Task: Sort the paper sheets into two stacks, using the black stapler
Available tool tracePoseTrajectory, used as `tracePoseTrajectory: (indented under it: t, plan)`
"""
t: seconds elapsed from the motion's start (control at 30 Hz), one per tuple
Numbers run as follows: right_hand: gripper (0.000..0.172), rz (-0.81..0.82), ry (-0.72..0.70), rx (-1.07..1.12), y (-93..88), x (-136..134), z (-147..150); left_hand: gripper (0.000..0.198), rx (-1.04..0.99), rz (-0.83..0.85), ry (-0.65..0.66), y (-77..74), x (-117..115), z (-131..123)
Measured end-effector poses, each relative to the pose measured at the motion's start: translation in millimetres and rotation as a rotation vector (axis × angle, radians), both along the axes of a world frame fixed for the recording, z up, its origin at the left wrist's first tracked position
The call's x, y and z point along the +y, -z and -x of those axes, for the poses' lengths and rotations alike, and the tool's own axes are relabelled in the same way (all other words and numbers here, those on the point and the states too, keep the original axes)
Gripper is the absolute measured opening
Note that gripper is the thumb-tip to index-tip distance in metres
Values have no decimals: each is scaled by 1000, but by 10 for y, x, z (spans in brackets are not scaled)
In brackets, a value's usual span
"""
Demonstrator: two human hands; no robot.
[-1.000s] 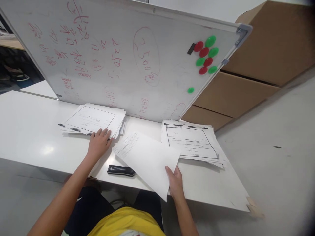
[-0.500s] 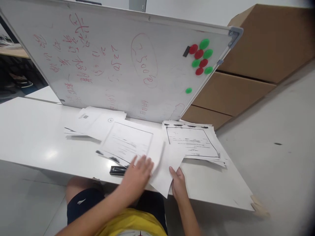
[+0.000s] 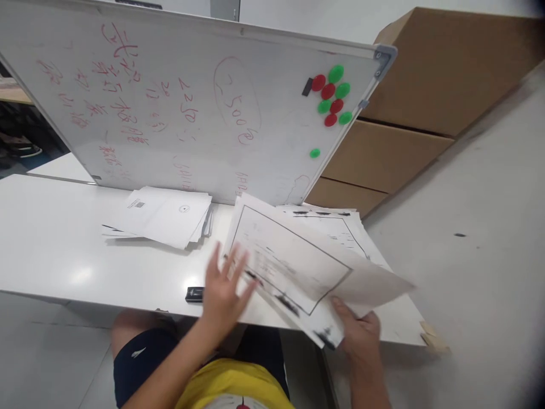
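My right hand (image 3: 361, 332) grips the lower right of some printed paper sheets (image 3: 289, 261), thumb on top. The sheets are tilted up off the table and bear a black frame, lines of print and dark smudges along one edge. Spread fingers of my left hand (image 3: 225, 289) are at the left edge of these sheets, slightly blurred; whether they touch the paper I cannot tell. Just left of that hand lies a black stapler-like object (image 3: 195, 294), partly hidden. Behind the held sheets is a stack of printed papers (image 3: 353, 233), mostly covered.
Another paper stack (image 3: 166, 213) lies on the white table (image 3: 51, 227) to the left. A whiteboard (image 3: 191, 51) with red writing and round magnets (image 3: 327, 91) leans upright behind. Cardboard boxes (image 3: 447, 74) are stacked at the right.
The sheets have been lifted and swung right, away from the left stack. My right hand has moved right with them. My left hand has shifted slightly left with its fingers spread.
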State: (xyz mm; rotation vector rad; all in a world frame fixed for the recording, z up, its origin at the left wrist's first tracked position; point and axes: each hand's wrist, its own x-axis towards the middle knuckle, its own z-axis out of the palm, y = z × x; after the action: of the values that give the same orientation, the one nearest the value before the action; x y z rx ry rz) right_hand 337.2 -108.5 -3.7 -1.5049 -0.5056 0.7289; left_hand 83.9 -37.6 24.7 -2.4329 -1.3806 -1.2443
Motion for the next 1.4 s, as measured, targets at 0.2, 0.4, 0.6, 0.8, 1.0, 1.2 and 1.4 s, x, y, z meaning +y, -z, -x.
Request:
tracePoseTrajectory:
  t: [0.2,0.4,0.6,0.8,1.0,1.2,1.4]
  plan:
    - [48,-87,38,-164,-118,70,-188,71,-166,636,360,-300,801,349]
    - [42,-93,-120,-176,133,29,-115,39,-253,769,352,-128,789,292]
    - [43,-70,-121,-196,116,-27,-167,36,-345,834,367,-107,674,129]
    - [43,195,-115,-236,-36,-327,-398,35,-256,722,187,-231,300,349]
    - [61,289,-271,10,140,-276,-657,42,395,242,236,236,7,856]
    - [55,272,-399,89,469,-301,-603,38,501,102,203,747,58,986]
    - [52,264,-388,57,520,-413,-515,35,466,70,201,763,125,942]
